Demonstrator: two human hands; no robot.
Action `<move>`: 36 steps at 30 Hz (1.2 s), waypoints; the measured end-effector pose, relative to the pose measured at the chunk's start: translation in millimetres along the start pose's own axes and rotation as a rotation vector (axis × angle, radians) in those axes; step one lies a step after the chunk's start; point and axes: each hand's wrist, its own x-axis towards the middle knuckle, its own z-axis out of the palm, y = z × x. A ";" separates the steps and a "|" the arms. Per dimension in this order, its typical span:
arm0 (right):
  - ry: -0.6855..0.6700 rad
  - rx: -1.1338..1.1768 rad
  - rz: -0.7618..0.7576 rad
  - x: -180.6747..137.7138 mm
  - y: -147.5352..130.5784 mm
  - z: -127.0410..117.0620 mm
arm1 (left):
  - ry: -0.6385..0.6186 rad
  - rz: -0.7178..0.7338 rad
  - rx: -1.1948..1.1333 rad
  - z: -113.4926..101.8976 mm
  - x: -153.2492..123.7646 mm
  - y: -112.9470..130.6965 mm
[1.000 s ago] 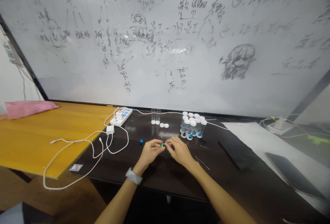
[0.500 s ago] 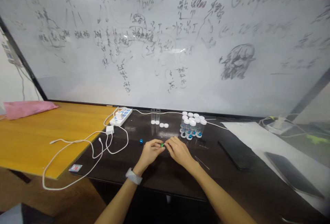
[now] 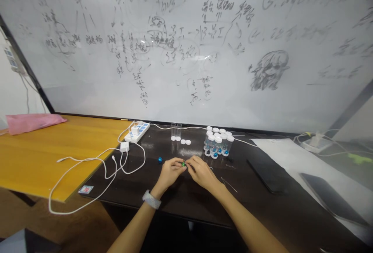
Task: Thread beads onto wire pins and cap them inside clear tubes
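Past the far edge of the right hand (image 3: 204, 173), a thin pale strand (image 3: 211, 168) has been brought into view since half a second ago. By the left hand (image 3: 169, 174), a small green bead (image 3: 183, 164) is clamped between the fingertips, above the dark table (image 3: 186, 204). The right fingertips are pressed together just beside it; whether anything is pinched there cannot be told.

Both hands (image 3: 171, 170) (image 3: 201, 171) close together, fingers (image 3: 176, 160) pinched, forearms (image 3: 132, 225) angled inward
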 end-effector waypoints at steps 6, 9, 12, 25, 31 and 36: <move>0.032 -0.091 0.041 -0.6 1.8 -0.4 | -0.002 0.009 0.018 -0.9 -0.3 -0.7; 0.023 -0.183 0.012 0.0 0.0 -1.3 | -0.010 0.008 0.029 -0.8 -0.2 -0.8; 0.026 -0.245 -0.014 0.4 -1.0 -1.1 | -0.013 0.013 0.036 -0.4 -0.3 -0.9; -0.001 -0.234 -0.016 -0.5 -3.9 0.6 | 0.015 0.005 0.032 1.0 -1.5 6.1; 0.007 -0.121 -0.010 -1.3 0.0 -1.0 | 0.025 0.008 0.008 0.7 -1.3 4.6; 0.020 -0.105 0.013 -0.1 -0.4 -4.5 | 0.018 0.002 0.012 0.1 -1.2 3.8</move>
